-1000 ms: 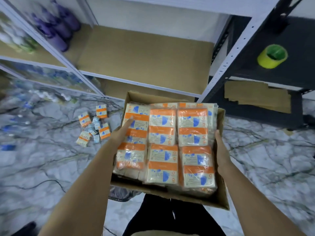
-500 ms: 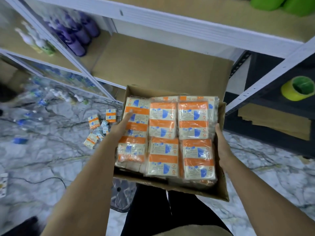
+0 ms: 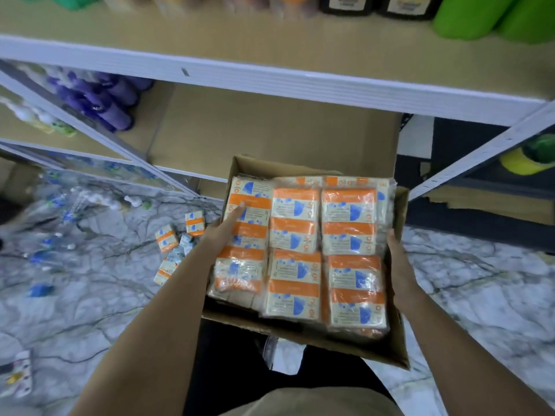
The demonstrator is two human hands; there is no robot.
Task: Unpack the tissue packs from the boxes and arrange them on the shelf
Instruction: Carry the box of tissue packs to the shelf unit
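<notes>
Both hands apart: left hand flat atop tissue packs, right hand against box side.

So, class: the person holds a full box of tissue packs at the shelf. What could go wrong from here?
1. The tissue packs stand above the rim of the cardboard box, so tilting might spill them.
2. The right hand touches only the side; the box might slip.
3. Loose packs on the floor lie nearby and could be trodden on.

tissue packs lie in the box, between left fingers and right hand. shelf lies beyond the fingers; loose packs on the floor, left.
</notes>
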